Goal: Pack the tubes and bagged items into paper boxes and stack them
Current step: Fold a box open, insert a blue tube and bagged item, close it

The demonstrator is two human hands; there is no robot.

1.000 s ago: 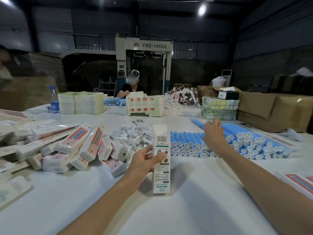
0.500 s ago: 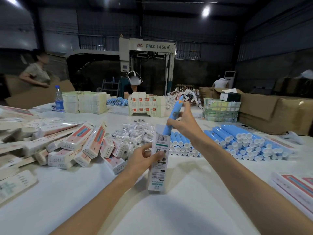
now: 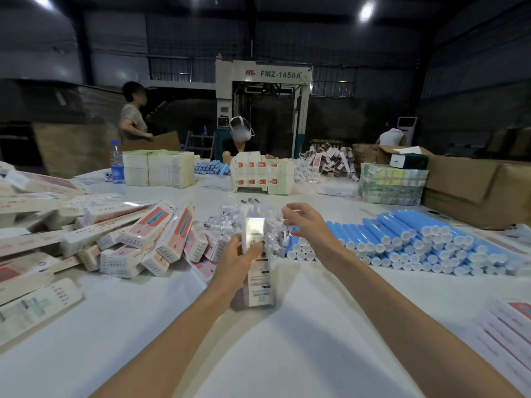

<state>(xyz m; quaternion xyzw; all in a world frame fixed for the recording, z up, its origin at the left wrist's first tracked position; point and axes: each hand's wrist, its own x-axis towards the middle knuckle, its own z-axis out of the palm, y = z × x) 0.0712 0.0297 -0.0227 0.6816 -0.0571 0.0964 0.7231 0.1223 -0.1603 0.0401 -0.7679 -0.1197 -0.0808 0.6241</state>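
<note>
My left hand (image 3: 238,261) grips a tall white paper box (image 3: 258,282) and holds it upright over the white table (image 3: 301,349). A bit of blue shows at the box's open top. My right hand (image 3: 307,225) hovers just right of the box top with relaxed fingers, holding nothing, above the heap of clear bagged items (image 3: 225,222). Several blue tubes (image 3: 402,242) with white caps lie in rows to the right. A loose pile of packed pink-and-white boxes (image 3: 149,237) lies to the left.
Flat unfolded boxes (image 3: 34,305) lie at the left edge and more flat boxes (image 3: 511,326) at the right edge. Across the table are stacked cartons (image 3: 158,168), a water bottle (image 3: 116,165), a seated person (image 3: 241,139), a standing person (image 3: 133,116) and brown cardboard boxes (image 3: 474,191).
My right hand took a blue tube from the rows, brought it to the box top, and now no longer holds it. My left hand kept hold of the box and raised it slightly.
</note>
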